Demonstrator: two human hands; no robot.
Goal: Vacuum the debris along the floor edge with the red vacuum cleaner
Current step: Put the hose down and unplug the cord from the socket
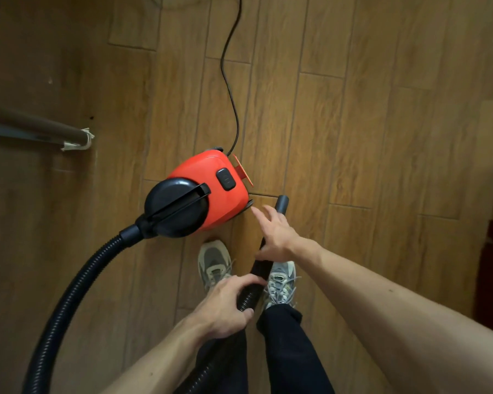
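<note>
We grip the ribbed hose in our left hand, fingers curled round it just behind the rigid tube, so the nozzle end stays steerable. Our right hand lies over the tube, fingers straight and spread toward the red vacuum cleaner, which sits on the wooden floor just ahead of our shoes. We are probably about to switch it on.
</note>
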